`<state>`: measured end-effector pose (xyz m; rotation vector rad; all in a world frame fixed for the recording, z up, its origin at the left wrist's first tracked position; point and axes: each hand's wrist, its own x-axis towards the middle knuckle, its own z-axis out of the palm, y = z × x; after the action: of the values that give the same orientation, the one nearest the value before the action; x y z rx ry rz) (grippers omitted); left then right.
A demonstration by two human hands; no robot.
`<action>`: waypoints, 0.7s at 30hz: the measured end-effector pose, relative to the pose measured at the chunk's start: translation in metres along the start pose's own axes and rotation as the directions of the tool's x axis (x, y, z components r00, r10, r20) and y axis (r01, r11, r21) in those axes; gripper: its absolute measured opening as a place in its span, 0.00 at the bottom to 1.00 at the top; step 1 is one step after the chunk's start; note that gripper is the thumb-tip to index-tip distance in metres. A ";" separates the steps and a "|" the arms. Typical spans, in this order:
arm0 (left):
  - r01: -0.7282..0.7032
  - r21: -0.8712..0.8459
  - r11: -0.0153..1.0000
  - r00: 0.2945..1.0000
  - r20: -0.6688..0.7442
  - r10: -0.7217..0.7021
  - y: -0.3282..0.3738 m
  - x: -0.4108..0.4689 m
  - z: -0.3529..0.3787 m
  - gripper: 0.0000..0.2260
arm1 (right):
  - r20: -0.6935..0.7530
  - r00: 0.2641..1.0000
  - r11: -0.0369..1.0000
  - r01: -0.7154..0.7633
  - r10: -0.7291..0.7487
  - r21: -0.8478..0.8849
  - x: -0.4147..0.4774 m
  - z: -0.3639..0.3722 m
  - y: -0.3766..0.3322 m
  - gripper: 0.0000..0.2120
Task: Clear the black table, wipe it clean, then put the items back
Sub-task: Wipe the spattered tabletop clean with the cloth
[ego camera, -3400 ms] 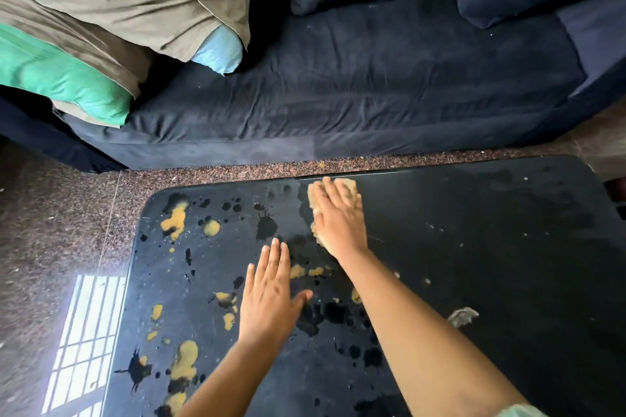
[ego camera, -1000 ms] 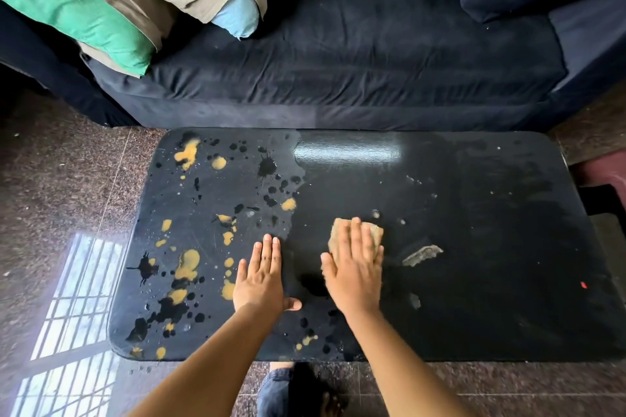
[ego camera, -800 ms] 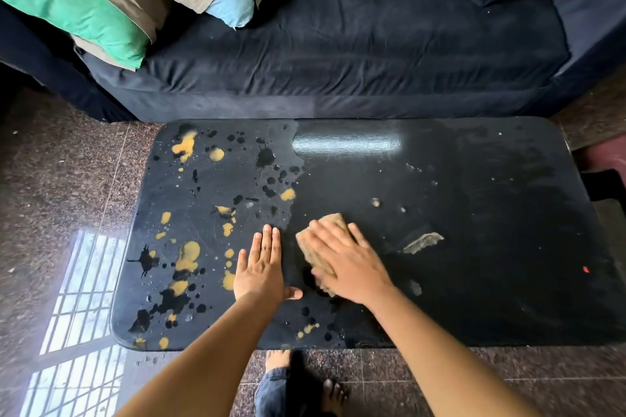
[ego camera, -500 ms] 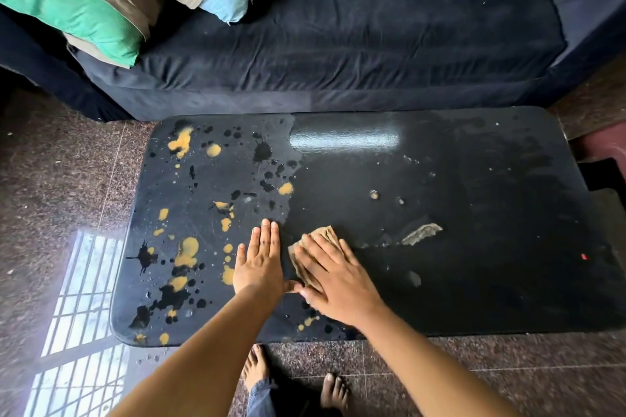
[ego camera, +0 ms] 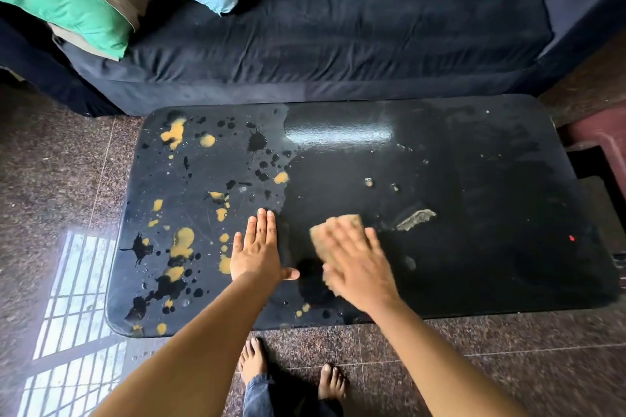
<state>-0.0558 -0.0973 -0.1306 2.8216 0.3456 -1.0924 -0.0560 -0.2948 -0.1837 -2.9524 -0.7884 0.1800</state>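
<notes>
Right hand [ego camera: 355, 267] lies flat with fingers extended, pressing one tan cloth [ego camera: 333, 227] onto the black table [ego camera: 474, 162]. The hand is blurred, and the cloth shows only past the fingertips. The cloth sits near the front edge, slightly left of the middle.

Left hand [ego camera: 259, 254] lies palm down just left of the cloth, fingers together, thumb out, holding nothing.

The table's left half carries well over a dozen yellow spots [ego camera: 183, 242] and black blots [ego camera: 256, 142], reaching the left edge and both left corners. The right half is dark and smeared, with one pale scrap [ego camera: 416, 218] just right of the cloth, two small crumbs [ego camera: 368, 181] beyond it, and one red speck [ego camera: 571, 238] toward the right edge.

The far edge runs close along a dark sofa [ego camera: 338, 34]. Two bare feet [ego camera: 252, 362] stand at the front edge.
</notes>
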 end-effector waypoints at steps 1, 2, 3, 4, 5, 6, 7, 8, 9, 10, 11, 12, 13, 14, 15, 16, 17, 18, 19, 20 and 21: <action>0.001 0.006 1.000 1.000 -0.003 -0.001 0.001 0.000 0.000 0.54 | 0.003 0.982 0.982 -0.186 0.186 0.042 -0.001 -0.002 0.009 0.29; 0.001 0.009 1.000 1.000 -0.006 -0.001 0.000 0.000 0.000 0.54 | -0.004 0.936 0.933 -0.352 0.353 0.081 0.000 -0.003 0.012 0.30; -0.002 0.007 1.000 1.000 -0.006 0.002 0.000 0.001 -0.001 0.54 | -0.012 0.886 0.881 -0.461 0.464 0.107 0.002 -0.002 0.007 0.30; -0.006 0.007 1.000 1.000 -0.003 0.006 0.000 0.000 0.000 0.54 | -0.008 0.858 0.851 -0.508 0.513 0.134 0.004 -0.001 -0.003 0.31; -0.007 0.006 1.000 1.000 -0.005 0.007 -0.001 0.000 0.000 0.54 | 0.001 0.869 0.858 -0.488 0.495 0.162 0.007 -0.001 -0.016 0.31; -0.007 -0.001 1.000 1.000 -0.005 0.007 -0.002 -0.001 0.001 0.54 | 0.004 0.915 0.899 -0.398 0.404 0.180 0.008 0.000 -0.027 0.31; -0.009 -0.010 1.000 1.000 -0.008 0.009 -0.002 -0.002 0.001 0.54 | 0.004 0.968 0.954 -0.246 0.249 0.170 0.007 0.001 -0.034 0.30; -0.014 -0.017 1.000 1.000 -0.013 0.014 -0.003 -0.002 0.001 0.54 | 0.007 0.998 0.989 -0.070 0.069 0.131 0.005 0.002 -0.034 0.30; -0.021 -0.023 1.000 1.000 -0.022 0.021 -0.003 -0.003 0.000 0.54 | 0.015 0.997 0.994 0.076 -0.077 0.084 0.002 0.001 -0.025 0.30; -0.030 -0.036 0.999 0.999 -0.028 0.029 -0.003 -0.003 0.000 0.54 | 0.020 0.989 0.988 0.147 -0.148 0.040 -0.001 0.002 -0.013 0.30; -0.039 -0.051 0.998 0.999 -0.032 0.038 -0.003 -0.003 0.000 0.53 | 0.020 0.992 0.992 0.128 -0.128 0.006 -0.006 0.003 0.000 0.30; -0.049 -0.056 0.997 0.998 -0.040 0.046 -0.004 -0.005 0.001 0.52 | 0.015 1.000 1.000 0.018 -0.018 0.008 -0.013 0.003 0.009 0.29; -0.059 -0.044 0.997 0.996 -0.062 0.057 -0.004 -0.007 0.003 0.50 | 0.013 0.990 0.988 -0.144 0.144 0.051 -0.019 0.002 0.014 0.29; -0.070 -0.019 0.997 0.994 -0.084 0.068 -0.007 -0.010 0.005 0.49 | 0.015 0.956 0.952 -0.292 0.292 0.093 -0.024 0.002 0.010 0.29; -0.081 0.005 0.997 0.991 -0.106 0.081 -0.010 -0.013 0.008 0.47 | 0.009 0.920 0.913 -0.391 0.393 0.118 -0.026 0.002 0.001 0.30; -0.091 0.022 0.996 0.988 -0.123 0.093 -0.013 -0.016 0.010 0.46 | 0.004 0.903 0.894 -0.426 0.430 0.138 -0.025 0.003 -0.013 0.30; -0.100 0.036 0.994 0.986 -0.132 0.104 -0.017 -0.021 0.014 0.46 | -0.003 0.916 0.904 -0.396 0.402 0.157 -0.026 0.003 -0.028 0.30; -0.106 0.044 0.993 0.984 -0.137 0.111 -0.021 -0.024 0.018 0.46 | -0.010 0.952 0.940 -0.300 0.305 0.166 -0.027 0.005 -0.040 0.30; -0.111 0.053 0.992 0.984 -0.137 0.118 -0.025 -0.028 0.022 0.46 | -0.004 0.987 0.976 -0.156 0.158 0.153 -0.030 0.007 -0.046 0.30; -0.116 0.064 0.991 0.984 -0.127 0.124 -0.028 -0.030 0.025 0.46 | 0.008 1.000 0.992 -0.009 0.008 0.124 -0.034 0.009 -0.044 0.30; -0.123 0.067 0.990 0.985 -0.115 0.130 -0.030 -0.032 0.027 0.46 | 0.021 0.994 0.990 0.105 -0.107 0.089 -0.038 0.009 -0.034 0.30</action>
<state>-0.1036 -0.0782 -0.1292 2.9225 0.1426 -0.9274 -0.1067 -0.2835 -0.1858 -2.8226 -0.9138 0.2389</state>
